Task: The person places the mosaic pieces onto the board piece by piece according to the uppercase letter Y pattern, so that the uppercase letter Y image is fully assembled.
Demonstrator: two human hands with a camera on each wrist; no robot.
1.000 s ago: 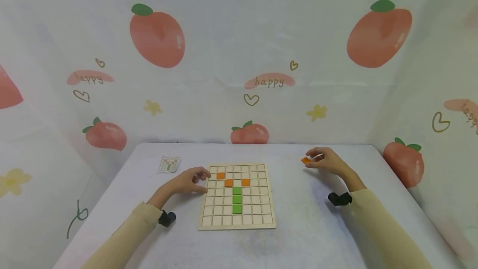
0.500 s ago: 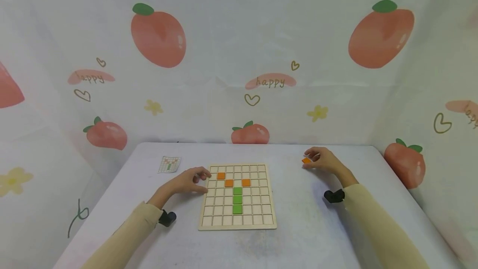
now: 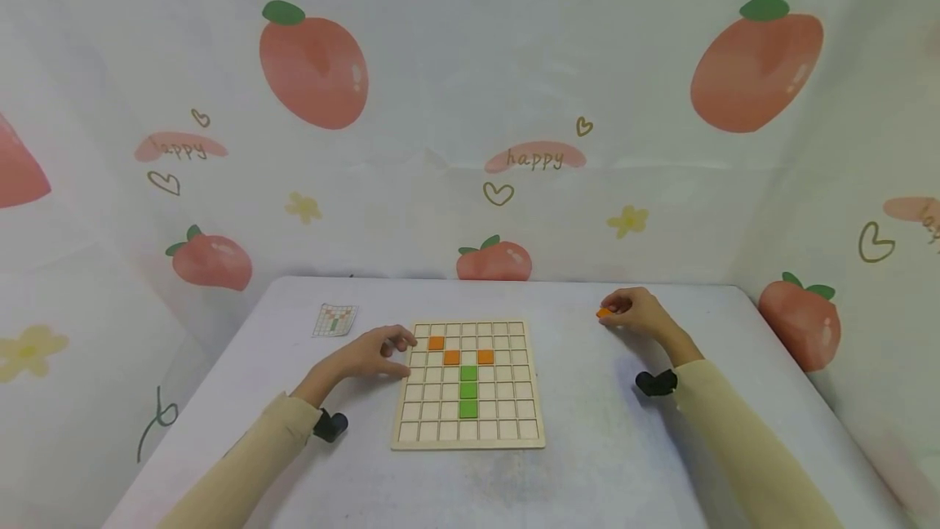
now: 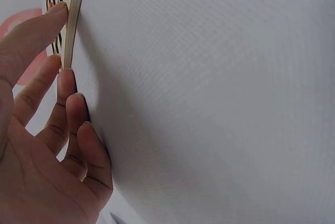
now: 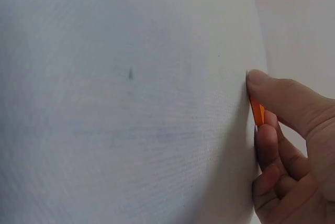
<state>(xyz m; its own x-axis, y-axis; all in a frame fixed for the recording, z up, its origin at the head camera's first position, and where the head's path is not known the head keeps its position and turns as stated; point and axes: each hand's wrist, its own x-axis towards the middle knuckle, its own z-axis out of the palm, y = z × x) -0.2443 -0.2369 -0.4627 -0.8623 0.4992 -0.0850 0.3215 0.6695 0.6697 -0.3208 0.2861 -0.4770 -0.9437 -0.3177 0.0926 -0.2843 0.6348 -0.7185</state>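
A square wooden grid board [image 3: 507, 390] lies on the table, with several orange and green tiles set in its cells. My left hand [image 3: 367, 353] rests at the board's left edge. In the left wrist view its thumb [image 4: 39, 30] touches the pale wooden rim, and the other fingers are loosely bent beside it. At the back right, my right hand [image 3: 637, 313] pinches a small orange tile [image 3: 604, 313] between thumb and fingers, close over the table. The right wrist view shows the same orange tile [image 5: 257, 111] edge-on, partly hidden by the fingers.
A small paper card [image 3: 334, 321] with a printed grid pattern of orange and green squares lies left of the board, near the table's back. White cloth [image 3: 411, 121] printed with fruit hangs behind the white table [image 3: 587, 455] and at both sides.
My right fingers have come together on the orange tile, which now shows less between them, and the right forearm has shifted slightly left. The left hand has kept its place at the board.
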